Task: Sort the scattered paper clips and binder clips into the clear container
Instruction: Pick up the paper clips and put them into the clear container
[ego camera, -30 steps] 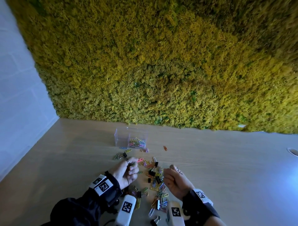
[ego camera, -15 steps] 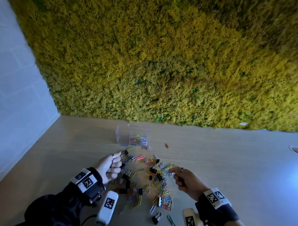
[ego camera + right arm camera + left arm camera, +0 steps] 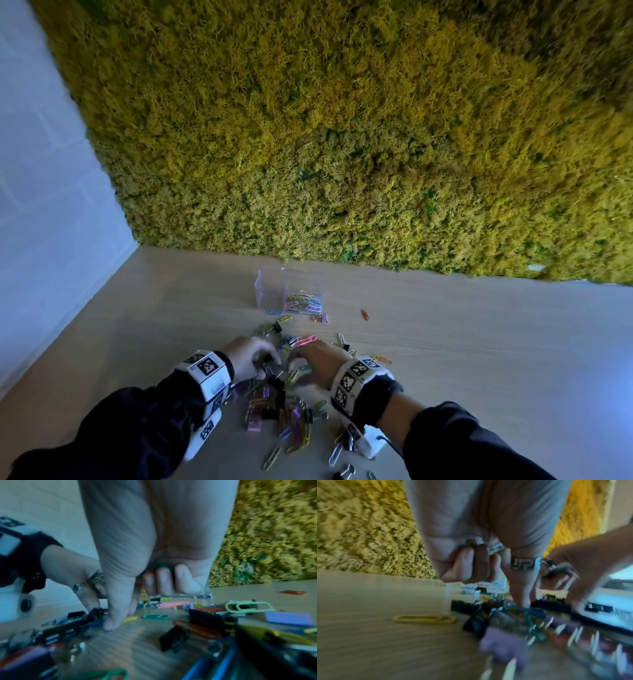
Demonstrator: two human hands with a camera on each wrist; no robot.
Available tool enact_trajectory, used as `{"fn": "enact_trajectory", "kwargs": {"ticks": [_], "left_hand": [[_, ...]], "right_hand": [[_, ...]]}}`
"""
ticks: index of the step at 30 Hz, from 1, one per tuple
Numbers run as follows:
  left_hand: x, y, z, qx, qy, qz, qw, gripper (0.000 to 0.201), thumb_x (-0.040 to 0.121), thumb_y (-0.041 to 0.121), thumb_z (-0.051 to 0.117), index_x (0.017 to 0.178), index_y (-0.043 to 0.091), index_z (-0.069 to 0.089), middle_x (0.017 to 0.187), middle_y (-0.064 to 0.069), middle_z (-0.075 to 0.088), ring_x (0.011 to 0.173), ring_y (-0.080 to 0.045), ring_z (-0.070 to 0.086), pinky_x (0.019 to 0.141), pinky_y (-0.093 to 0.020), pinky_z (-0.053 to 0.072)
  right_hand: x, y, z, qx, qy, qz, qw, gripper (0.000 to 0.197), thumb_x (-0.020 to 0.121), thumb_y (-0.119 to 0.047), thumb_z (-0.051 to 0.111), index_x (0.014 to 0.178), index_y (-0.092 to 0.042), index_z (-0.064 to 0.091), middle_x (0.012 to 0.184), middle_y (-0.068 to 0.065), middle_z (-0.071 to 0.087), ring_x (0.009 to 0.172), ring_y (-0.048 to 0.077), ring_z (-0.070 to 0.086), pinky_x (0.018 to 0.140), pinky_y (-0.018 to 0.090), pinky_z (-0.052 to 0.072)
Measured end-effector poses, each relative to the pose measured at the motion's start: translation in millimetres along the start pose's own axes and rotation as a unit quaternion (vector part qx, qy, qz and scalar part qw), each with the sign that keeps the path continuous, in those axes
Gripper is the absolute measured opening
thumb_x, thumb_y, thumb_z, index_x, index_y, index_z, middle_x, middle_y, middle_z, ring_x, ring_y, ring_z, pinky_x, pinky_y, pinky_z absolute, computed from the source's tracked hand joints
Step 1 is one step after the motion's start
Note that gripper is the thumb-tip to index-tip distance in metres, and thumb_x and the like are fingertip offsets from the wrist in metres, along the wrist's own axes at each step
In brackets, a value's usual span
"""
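Observation:
Coloured paper clips and black binder clips lie in a scattered pile (image 3: pixel 281 407) on the wooden table. My left hand (image 3: pixel 253 356) and right hand (image 3: pixel 318 359) meet over the pile's far part. In the left wrist view the left hand (image 3: pixel 488 568) keeps several clips in its curled fingers, its ringed index finger pressing down into the pile. In the right wrist view the right hand (image 3: pixel 154 585) curls round a green paper clip (image 3: pixel 163 565), thumb tip on the table. The clear container (image 3: pixel 291 294) stands beyond, paper clips in its right compartment.
The moss wall (image 3: pixel 342 137) runs along the table's far edge, with a white wall (image 3: pixel 51 205) on the left. A stray orange clip (image 3: pixel 365 314) lies right of the container. One yellow paper clip (image 3: pixel 424 619) lies alone left of the pile.
Both hands, apart at the pile's sides half a second ago, have come together over its middle. The view has shifted closer over the hands.

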State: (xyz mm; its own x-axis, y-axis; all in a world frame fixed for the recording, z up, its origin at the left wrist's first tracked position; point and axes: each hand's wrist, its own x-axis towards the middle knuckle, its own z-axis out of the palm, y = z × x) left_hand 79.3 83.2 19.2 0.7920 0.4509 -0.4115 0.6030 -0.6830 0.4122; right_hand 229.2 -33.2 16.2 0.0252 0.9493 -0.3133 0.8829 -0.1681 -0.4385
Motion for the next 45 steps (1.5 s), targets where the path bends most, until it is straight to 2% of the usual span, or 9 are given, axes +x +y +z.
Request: {"fn": "enact_trajectory", "kwargs": {"ticks": [5, 13, 17, 24, 30, 34, 40, 42, 45], "left_hand": [[3.2, 3.7, 2.9, 0.073, 0.021, 0.038, 0.996, 0.022, 0.084, 0.023, 0.063, 0.106, 0.025, 0.065, 0.119, 0.001, 0.062, 0.109, -0.016, 0.056, 0.082, -0.021, 0.039], [3.1, -3.3, 3.4, 0.158, 0.024, 0.114, 0.981, 0.020, 0.088, 0.027, 0.055, 0.106, 0.025, 0.064, 0.109, -0.001, 0.060, 0.100, -0.019, 0.058, 0.079, -0.027, 0.043], [6.4, -2.9, 5.9, 0.235, 0.012, 0.125, 0.964, 0.026, 0.094, 0.026, 0.043, 0.110, 0.016, 0.061, 0.113, -0.005, 0.061, 0.099, -0.024, 0.060, 0.084, -0.034, 0.049], [12.7, 1.4, 9.8, 0.251, 0.009, 0.138, 0.958, 0.020, 0.092, 0.010, 0.039, 0.107, 0.005, 0.051, 0.102, -0.007, 0.058, 0.080, -0.019, 0.056, 0.066, -0.023, 0.041], [5.8, -1.8, -10.3, -0.118, 0.070, 0.093, 0.986, 0.021, 0.092, 0.008, 0.045, 0.075, 0.020, 0.042, 0.075, 0.008, 0.045, 0.062, 0.003, 0.042, 0.061, -0.009, 0.035], [9.5, 20.7, -44.3, -0.557, 0.031, 0.009, 0.830, 0.021, 0.095, 0.006, 0.036, 0.076, 0.011, 0.042, 0.071, -0.003, 0.049, 0.056, -0.009, 0.036, 0.052, -0.021, 0.031], [44.5, 52.1, -90.7, -0.760, 0.032, -0.069, 0.645, 0.027, 0.095, 0.009, 0.032, 0.082, 0.003, 0.055, 0.061, -0.002, 0.046, 0.052, -0.010, 0.041, 0.037, -0.018, 0.042], [50.9, 58.6, -98.0, -0.815, 0.041, -0.102, 0.569, 0.023, 0.095, 0.010, 0.035, 0.082, 0.001, 0.051, 0.073, -0.010, 0.050, 0.065, -0.017, 0.052, 0.047, -0.028, 0.057], [62.5, 60.8, -101.4, -0.831, 0.008, -0.117, 0.544, 0.018, 0.095, 0.019, 0.039, 0.094, 0.003, 0.045, 0.088, -0.021, 0.056, 0.083, -0.028, 0.059, 0.082, -0.045, 0.054]], "right_hand": [[13.2, -1.0, 1.4, -0.019, 0.005, 0.027, 0.999, 0.019, 0.075, -0.030, 0.070, 0.088, -0.016, 0.068, 0.108, 0.010, 0.062, 0.100, 0.026, 0.059, 0.092, 0.043, 0.047], [6.5, 6.9, 11.2, -0.174, -0.022, 0.025, 0.984, 0.032, 0.086, -0.028, 0.057, 0.100, 0.000, 0.062, 0.107, 0.020, 0.062, 0.098, 0.034, 0.062, 0.083, 0.045, 0.053], [2.3, 9.0, 0.9, 0.105, 0.015, 0.082, 0.991, 0.030, 0.094, -0.024, 0.040, 0.064, -0.029, 0.038, 0.066, -0.007, 0.044, 0.061, 0.010, 0.045, 0.055, 0.016, 0.036], [-11.8, 26.5, -0.8, 0.715, 0.011, 0.112, 0.691, 0.025, 0.081, -0.021, 0.037, 0.056, -0.021, 0.029, 0.047, -0.005, 0.032, 0.038, 0.007, 0.016, 0.035, 0.011, 0.013], [-22.3, 31.1, -16.5, 0.692, 0.039, 0.129, 0.709, 0.038, 0.097, -0.024, 0.037, 0.059, -0.016, 0.034, 0.045, -0.003, 0.036, 0.030, 0.005, 0.022, 0.031, 0.009, 0.017], [2.8, 29.7, -62.4, 0.608, 0.109, 0.132, 0.775, 0.039, 0.097, -0.019, 0.036, 0.059, -0.015, 0.038, 0.047, -0.002, 0.041, 0.029, 0.004, 0.028, 0.030, 0.012, 0.020], [66.2, 12.3, -111.3, 0.625, 0.218, 0.168, 0.730, 0.021, 0.093, -0.008, 0.038, 0.075, -0.010, 0.047, 0.062, 0.000, 0.043, 0.050, 0.009, 0.036, 0.043, 0.019, 0.030], [77.9, 10.8, -112.2, 0.653, 0.242, 0.166, 0.698, 0.023, 0.093, -0.010, 0.041, 0.073, -0.009, 0.050, 0.066, 0.003, 0.048, 0.055, 0.012, 0.043, 0.050, 0.022, 0.038], [81.3, 18.7, -104.4, 0.682, 0.253, 0.140, 0.672, 0.025, 0.094, -0.018, 0.044, 0.078, -0.003, 0.057, 0.075, 0.010, 0.060, 0.066, 0.019, 0.056, 0.066, 0.030, 0.048]]}}
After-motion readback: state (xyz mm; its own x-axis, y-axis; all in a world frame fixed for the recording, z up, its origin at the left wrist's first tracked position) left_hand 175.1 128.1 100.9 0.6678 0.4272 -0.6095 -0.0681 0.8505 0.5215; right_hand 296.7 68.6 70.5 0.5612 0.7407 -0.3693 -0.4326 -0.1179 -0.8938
